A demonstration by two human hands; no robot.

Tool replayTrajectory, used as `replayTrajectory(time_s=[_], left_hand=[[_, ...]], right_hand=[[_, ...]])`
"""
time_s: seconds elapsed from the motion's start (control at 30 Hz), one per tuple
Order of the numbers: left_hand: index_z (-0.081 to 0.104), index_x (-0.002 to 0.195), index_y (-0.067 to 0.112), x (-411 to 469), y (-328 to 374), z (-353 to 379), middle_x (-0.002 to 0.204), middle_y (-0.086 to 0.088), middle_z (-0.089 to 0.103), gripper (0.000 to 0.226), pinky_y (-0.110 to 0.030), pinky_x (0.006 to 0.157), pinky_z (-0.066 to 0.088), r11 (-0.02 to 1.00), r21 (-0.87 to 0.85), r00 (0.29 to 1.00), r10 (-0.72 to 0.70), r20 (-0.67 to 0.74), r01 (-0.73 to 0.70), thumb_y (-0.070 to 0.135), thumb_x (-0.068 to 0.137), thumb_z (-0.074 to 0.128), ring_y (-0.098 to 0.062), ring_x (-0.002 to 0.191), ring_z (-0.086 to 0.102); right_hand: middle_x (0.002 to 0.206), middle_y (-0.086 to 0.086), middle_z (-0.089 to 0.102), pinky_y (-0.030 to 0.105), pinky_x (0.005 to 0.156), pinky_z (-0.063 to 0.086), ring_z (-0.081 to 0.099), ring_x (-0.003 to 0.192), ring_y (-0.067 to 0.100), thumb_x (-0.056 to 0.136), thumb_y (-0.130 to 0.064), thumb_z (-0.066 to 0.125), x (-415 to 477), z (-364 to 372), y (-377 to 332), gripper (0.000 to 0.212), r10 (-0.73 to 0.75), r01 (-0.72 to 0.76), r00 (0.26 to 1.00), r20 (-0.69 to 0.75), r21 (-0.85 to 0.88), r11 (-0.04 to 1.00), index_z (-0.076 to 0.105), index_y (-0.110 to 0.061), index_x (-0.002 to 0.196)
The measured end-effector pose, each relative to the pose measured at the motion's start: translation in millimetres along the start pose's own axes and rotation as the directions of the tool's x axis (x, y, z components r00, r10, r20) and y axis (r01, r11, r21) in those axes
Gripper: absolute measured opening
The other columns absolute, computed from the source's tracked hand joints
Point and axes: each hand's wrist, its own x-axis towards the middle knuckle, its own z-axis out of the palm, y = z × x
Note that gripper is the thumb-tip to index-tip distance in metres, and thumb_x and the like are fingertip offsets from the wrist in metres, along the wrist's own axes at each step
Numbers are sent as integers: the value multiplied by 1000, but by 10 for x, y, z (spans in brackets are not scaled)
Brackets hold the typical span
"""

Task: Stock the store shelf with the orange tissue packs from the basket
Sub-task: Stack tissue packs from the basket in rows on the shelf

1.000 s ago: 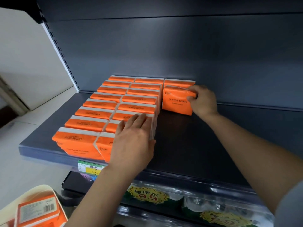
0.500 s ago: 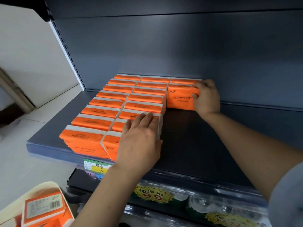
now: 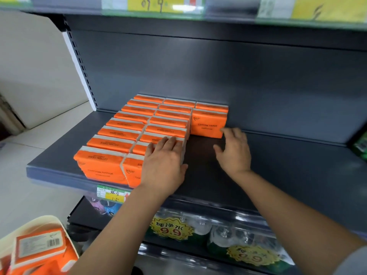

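Note:
Two rows of orange tissue packs (image 3: 119,133) stand on the dark grey shelf (image 3: 278,161). A third row at the back right holds two packs; the front one (image 3: 207,125) reads COTTON TISSUE. My left hand (image 3: 164,163) rests flat with straight fingers on the front packs of the second row. My right hand (image 3: 234,151) hovers open over the bare shelf, its fingertips just off the lower right corner of the COTTON TISSUE pack. A cream basket (image 3: 39,223) at the bottom left holds more orange packs (image 3: 37,249).
The upper shelf edge carries yellow price tags (image 3: 158,4). Below the shelf, bottled water packs with yellow 9.9 stickers (image 3: 170,229) fill the lower level. A price label (image 3: 113,194) hangs under the shelf's front edge. Green goods (image 3: 360,147) show at the far right.
My right hand has let go of the COTTON TISSUE pack, which now stands in the third row, and has drawn back toward me. My left hand has stayed on the front packs.

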Motion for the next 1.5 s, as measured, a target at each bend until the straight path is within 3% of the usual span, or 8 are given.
replayTrajectory(time_s=[0.13, 0.3, 0.4, 0.5, 0.67, 0.9, 1.2, 1.5], left_hand=[[35, 145, 18, -131, -11, -66, 153, -3, 31, 65, -43, 117, 20, 999, -26, 999, 22, -45, -23, 48, 90, 53, -21, 143, 23], [53, 133, 14, -470, -188, -220, 141, -6, 50, 52, -47, 110, 29, 998, -18, 991, 57, -123, -60, 35, 87, 62, -26, 136, 38], [66, 115, 12, -717, -331, -289, 117, -8, 66, 51, -46, 90, 49, 993, 20, 987, 114, -117, -112, 27, 69, 80, -29, 114, 59], [71, 101, 11, -989, -495, -278, 100, -6, 71, 49, -40, 70, 56, 992, 23, 984, 124, -127, -122, 23, 57, 87, -29, 94, 68], [54, 128, 16, -1412, -793, -204, 129, -2, 56, 43, -37, 97, 43, 998, 34, 999, 43, 12, -43, 31, 88, 59, -25, 122, 49], [56, 112, 19, -1982, -1290, -112, 118, -2, 58, 27, -36, 90, 43, 988, 107, 981, -123, 148, 108, 26, 86, 52, -25, 115, 52], [51, 127, 22, -2691, -1934, 40, 128, -2, 53, 38, -36, 95, 42, 937, 233, 917, -314, 244, 259, 28, 90, 52, -23, 121, 48], [54, 121, 25, -3323, -2535, 465, 122, 2, 55, 33, -33, 90, 46, 869, 235, 810, -492, 318, 436, 22, 88, 51, -20, 116, 51]], right_hand=[[120, 10, 54, 37, 87, 46, 48, 112, 29, 81, -16, 72, -358, -84, -101, 42, -28, 30, 995, 100, -13, 999, 60, -11, 121], [121, 6, 56, 35, 88, 46, 49, 113, 25, 83, -22, 70, -757, -198, -298, 40, -50, 54, 982, 182, -15, 998, 60, -14, 121], [121, 5, 57, 34, 89, 46, 49, 114, 24, 86, -25, 68, -989, -266, -447, 39, -59, 64, 976, 209, -17, 998, 60, -16, 123], [119, 5, 58, 34, 90, 46, 50, 113, 25, 86, -25, 67, -1225, -329, -624, 39, -76, 81, 973, 220, -15, 997, 60, -15, 123], [122, 2, 55, 31, 94, 44, 47, 116, 22, 90, -30, 61, -1579, -398, -943, 41, -115, 131, 948, 297, -35, 991, 54, -18, 128], [126, 4, 51, 36, 96, 44, 44, 122, 24, 90, -28, 56, -1885, -333, -1488, 40, -196, 260, 853, 483, -68, 963, 49, -16, 128], [130, 5, 50, 35, 98, 41, 43, 125, 25, 90, -32, 59, -2203, -12, -2248, 43, -309, 401, 737, 601, -22, 916, 50, -18, 129], [123, 6, 51, 38, 88, 46, 44, 120, 27, 90, -26, 59, -2620, 524, -2695, 37, -394, 501, 605, 692, 54, 864, 50, -17, 125]])
